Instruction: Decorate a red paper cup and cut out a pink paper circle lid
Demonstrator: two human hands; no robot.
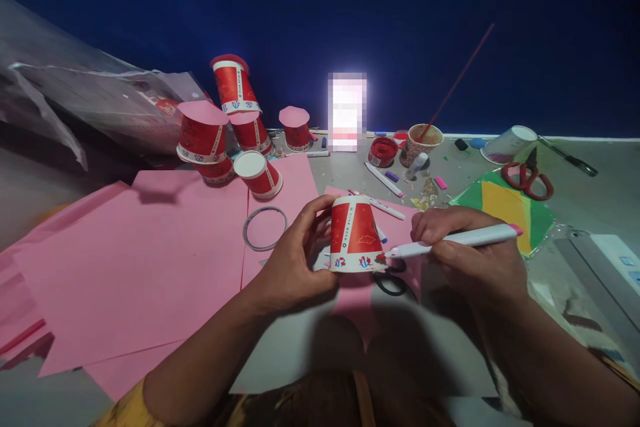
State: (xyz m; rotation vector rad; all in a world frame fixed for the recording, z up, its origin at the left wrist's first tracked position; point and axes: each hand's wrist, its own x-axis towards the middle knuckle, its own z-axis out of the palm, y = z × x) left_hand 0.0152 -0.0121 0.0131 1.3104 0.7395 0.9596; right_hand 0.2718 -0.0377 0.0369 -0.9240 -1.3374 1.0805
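1. The left hand [295, 257] is gripping a paper cup [354, 230] from its side, fingers and thumb wrapping around it.
2. The cup is sitting in front of the person, above pink paper [145, 260]; its narrow base is facing up and its wide rim is pointing down.
3. Its wall is showing red, with a white strip carrying small dark lettering down the front and a pale outlined pattern at the right.
4. Around the wide end, a white band is displaying small red and blue motifs, with a red patch at its right edge.
5. The right hand [475, 257] is pinching a white marker [465, 239] with a pink end, and the tip is meeting or nearly touching that patch.
6. Other red cups [203, 137] are standing at the far left, some stacked.
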